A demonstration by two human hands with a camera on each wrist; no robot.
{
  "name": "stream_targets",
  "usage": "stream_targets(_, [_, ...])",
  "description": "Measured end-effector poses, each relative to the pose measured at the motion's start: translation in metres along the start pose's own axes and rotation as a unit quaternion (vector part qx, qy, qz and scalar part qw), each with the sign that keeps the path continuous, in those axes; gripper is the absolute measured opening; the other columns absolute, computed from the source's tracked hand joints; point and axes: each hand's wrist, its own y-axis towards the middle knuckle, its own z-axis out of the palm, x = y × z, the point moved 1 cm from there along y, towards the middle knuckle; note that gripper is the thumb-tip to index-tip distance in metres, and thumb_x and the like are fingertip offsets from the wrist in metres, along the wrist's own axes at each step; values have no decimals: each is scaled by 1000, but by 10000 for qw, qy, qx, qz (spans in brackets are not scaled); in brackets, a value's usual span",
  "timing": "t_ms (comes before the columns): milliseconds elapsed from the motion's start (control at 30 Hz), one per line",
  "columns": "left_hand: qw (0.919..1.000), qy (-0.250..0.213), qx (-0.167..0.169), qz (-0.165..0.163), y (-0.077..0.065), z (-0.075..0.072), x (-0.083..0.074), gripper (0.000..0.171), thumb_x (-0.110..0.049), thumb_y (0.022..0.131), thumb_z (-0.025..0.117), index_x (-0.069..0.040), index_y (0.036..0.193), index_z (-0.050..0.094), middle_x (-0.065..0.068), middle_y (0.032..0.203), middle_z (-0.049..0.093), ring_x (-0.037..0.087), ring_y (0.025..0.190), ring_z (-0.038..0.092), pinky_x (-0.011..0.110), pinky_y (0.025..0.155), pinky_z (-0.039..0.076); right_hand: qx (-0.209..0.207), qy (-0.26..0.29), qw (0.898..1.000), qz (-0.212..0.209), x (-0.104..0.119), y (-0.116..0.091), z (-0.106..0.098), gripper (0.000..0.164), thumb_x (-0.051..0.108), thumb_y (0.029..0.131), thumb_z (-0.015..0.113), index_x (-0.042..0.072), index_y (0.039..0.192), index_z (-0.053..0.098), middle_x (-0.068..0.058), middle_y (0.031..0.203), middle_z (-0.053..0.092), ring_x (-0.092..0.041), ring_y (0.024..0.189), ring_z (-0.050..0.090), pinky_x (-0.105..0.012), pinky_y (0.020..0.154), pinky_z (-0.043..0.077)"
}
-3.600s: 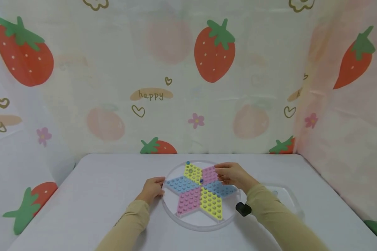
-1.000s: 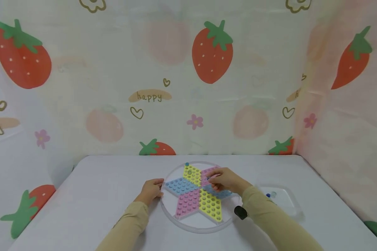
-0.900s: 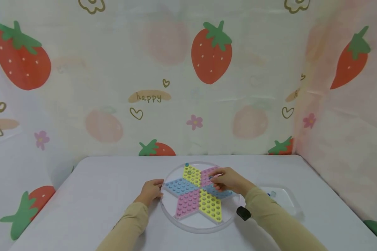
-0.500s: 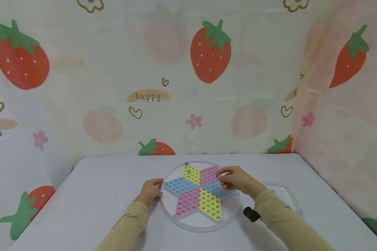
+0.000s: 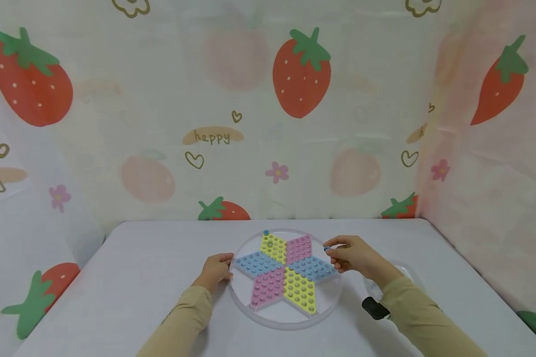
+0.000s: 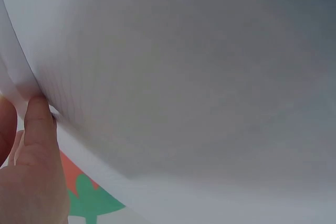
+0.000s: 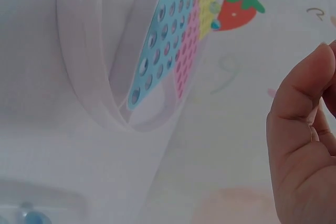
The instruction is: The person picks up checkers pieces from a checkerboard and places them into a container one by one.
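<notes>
A round Chinese checkers board [image 5: 290, 326] with a star of pink, yellow and blue holed points lies mid-table. My left hand [image 5: 215, 271] rests its fingertips against the board's left rim; the left wrist view shows extended fingers [image 6: 39, 124] at that edge. My right hand [image 5: 355, 258] pinches a blue marble [image 5: 326, 248] between thumb and forefinger, above and just beyond the board's right rim. In the right wrist view this marble is hidden. On the far yellow point sit a blue-green marble [image 5: 266, 232] at the tip and a pale greenish marble [image 5: 270, 244].
A clear plastic tray [image 5: 406, 270] stands right of the board, largely behind my right forearm. Marbles [image 7: 35, 219] in it show at the bottom of the right wrist view. A strawberry-print curtain [image 5: 301, 168] hangs behind the white table [image 5: 129, 277].
A dark blue marble near the star's centre has left the board. My right hand, pinching a blue marble, has moved right, past the rim. My left hand stays at the rim.
</notes>
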Motion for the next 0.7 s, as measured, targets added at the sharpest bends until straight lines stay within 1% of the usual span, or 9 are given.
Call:
stream_targets(33, [10000, -25, -6, 23, 3, 0, 3, 57, 25, 74, 55, 5, 127, 60, 25, 130, 57, 24, 109, 57, 27, 62, 49, 3, 3, 10000, -22, -1, -1, -2, 31, 7, 96, 59, -7, 124, 54, -5, 70, 58, -12, 58, 54, -27, 60, 50])
stream_targets(100, [10000, -19, -34, 30, 1, 1, 2, 58, 25, 73, 55, 5, 127, 60, 25, 130, 57, 24, 110, 57, 27, 63, 49, -23, 0, 10000, -40, -2, -4, -4, 31, 8, 96, 60, -7, 123, 54, -5, 70, 58, -12, 58, 54, -27, 60, 51])
stream_targets(167, [10000, 19, -54, 20, -7, 1, -4, 57, 25, 74, 54, 7, 128, 59, 27, 130, 56, 24, 109, 56, 25, 61, 48, -64, -3, 10000, -18, -2, -7, -6, 32, 8, 96, 60, -7, 123, 54, -5, 69, 58, -12, 58, 54, -27, 60, 51])
stream_targets(200, [9997, 143, -129, -152, -15, 2, -12, 57, 25, 76, 52, 9, 130, 55, 28, 133, 53, 28, 113, 54, 25, 62, 48, -85, -15, 10000, -7, -3, -8, -7, 32, 8, 96, 60, -7, 123, 54, -5, 69, 58, -12, 58, 54, -27, 60, 51])
stream_targets(300, [9995, 187, -131, -196, -24, 2, -20, 55, 24, 77, 50, 12, 131, 53, 29, 134, 51, 28, 108, 54, 21, 58, 45, -193, -9, 9998, 68, -5, -14, -10, 33, 9, 96, 61, -7, 124, 54, -6, 70, 58, -12, 58, 54, -28, 60, 51])
stream_targets(500, [9995, 188, -179, -195, -23, 0, -21, 55, 24, 78, 50, 10, 131, 53, 28, 134, 51, 27, 106, 54, 20, 55, 43, -186, -2, 9998, -54, -7, -22, -21, 36, 11, 96, 61, -7, 125, 53, -6, 72, 58, -13, 60, 55, -28, 62, 52])
stream_targets(600, [9995, 199, -171, -196, -23, 1, -21, 56, 25, 77, 50, 11, 131, 53, 28, 134, 52, 27, 107, 54, 21, 58, 44, -216, -45, 9997, -118, -9, -27, -29, 37, 13, 96, 62, -7, 125, 52, -6, 73, 59, -13, 61, 55, -28, 62, 51])
stream_targets(700, [9993, 247, -146, -225, -23, 2, -21, 56, 25, 77, 51, 11, 131, 53, 28, 133, 52, 27, 106, 55, 22, 60, 45, -288, -49, 9995, -95, -12, -31, -36, 36, 13, 97, 61, -8, 125, 52, -7, 74, 59, -13, 62, 55, -28, 62, 51])
